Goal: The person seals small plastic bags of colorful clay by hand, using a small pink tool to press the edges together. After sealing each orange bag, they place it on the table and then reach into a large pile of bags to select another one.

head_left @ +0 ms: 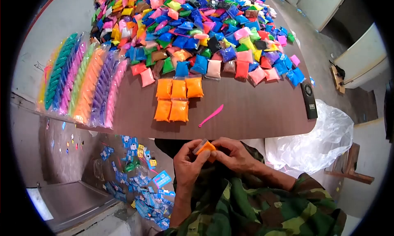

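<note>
Both my hands are below the near edge of the brown table (254, 112), close to my body. My left hand (186, 164) and my right hand (232, 154) together pinch one small orange packet (205, 147) between their fingertips. On the table just beyond lie several orange packets (177, 98) laid flat in two rows. A pink plastic tool (211, 115) lies to the right of them. A big heap of small packets in many colours (197, 26) covers the far part of the table.
Long filled sleeves of coloured packets (82, 80) lie side by side at the table's left end. A black remote-like device (309, 99) sits at the right edge. A clear plastic bag (320, 141) is on the floor at right; blue packaging (139, 182) litters the floor at left.
</note>
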Demonstrator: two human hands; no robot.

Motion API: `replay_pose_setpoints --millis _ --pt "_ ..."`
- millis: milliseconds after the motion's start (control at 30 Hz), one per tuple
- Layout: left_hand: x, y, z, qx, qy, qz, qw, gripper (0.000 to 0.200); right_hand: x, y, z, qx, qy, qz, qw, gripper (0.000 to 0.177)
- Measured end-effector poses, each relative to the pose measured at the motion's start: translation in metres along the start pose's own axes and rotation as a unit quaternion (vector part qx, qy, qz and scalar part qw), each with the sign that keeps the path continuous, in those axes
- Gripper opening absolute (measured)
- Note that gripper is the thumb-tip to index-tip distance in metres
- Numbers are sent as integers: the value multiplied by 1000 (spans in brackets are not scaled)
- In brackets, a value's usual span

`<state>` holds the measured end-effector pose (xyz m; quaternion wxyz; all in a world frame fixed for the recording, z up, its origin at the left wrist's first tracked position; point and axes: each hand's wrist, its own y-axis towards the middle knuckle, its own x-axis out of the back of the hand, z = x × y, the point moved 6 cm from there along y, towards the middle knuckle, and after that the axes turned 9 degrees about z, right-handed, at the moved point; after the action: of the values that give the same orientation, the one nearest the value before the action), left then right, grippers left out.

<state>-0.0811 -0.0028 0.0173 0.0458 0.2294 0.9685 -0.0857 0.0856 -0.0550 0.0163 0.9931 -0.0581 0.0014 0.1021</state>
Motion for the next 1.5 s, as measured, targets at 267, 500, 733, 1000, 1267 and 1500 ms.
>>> replay_pose_setpoints --millis 267,500,733,1000,1267,1500 --pt "7 1 5 -48 85 -22 995 19 -1 2 -5 -59 36 18 997 27" --pt "4 4 16 21 63 52 996 17 8 2 -7 0 -81 34 996 24" --pt "1 3 19 -24 106 37 993 15 9 1 -13 -19 -37 -5 999 26" --pt "4 3 12 -47 121 17 991 14 10 -1 -10 -34 -37 17 999 30" --pt "-1 0 20 19 25 22 999 25 8 -4 -24 -39 61 -32 997 34" --pt "6 -2 30 24 75 48 996 25 5 -5 -20 -31 56 -34 997 33"
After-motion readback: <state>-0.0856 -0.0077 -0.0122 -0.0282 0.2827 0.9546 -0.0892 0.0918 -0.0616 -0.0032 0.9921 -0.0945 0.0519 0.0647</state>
